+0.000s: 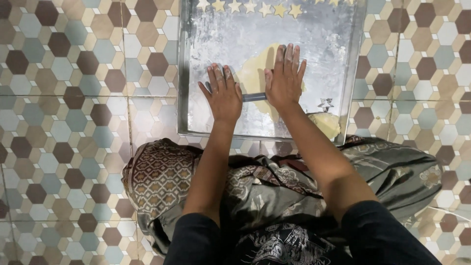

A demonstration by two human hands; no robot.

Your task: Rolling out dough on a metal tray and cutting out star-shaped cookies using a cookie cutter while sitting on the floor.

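Observation:
A large floured metal tray [196, 128] lies on the tiled floor in front of me. On it is a flattened sheet of pale dough [255, 68]. A grey rolling pin [253, 97] lies across the dough's near edge, mostly hidden under my palms. My left hand [223, 93] presses flat on its left end, fingers spread. My right hand [286, 78] presses flat on its right end, fingers stretched over the dough. Neither hand wraps around the pin.
A row of star-shaped dough cutouts [250, 7] lines the tray's far edge. A small metal star cutter [325, 104] and a lump of dough [325, 123] sit at the tray's near right corner. My patterned cloth-covered lap [274, 186] is just below the tray.

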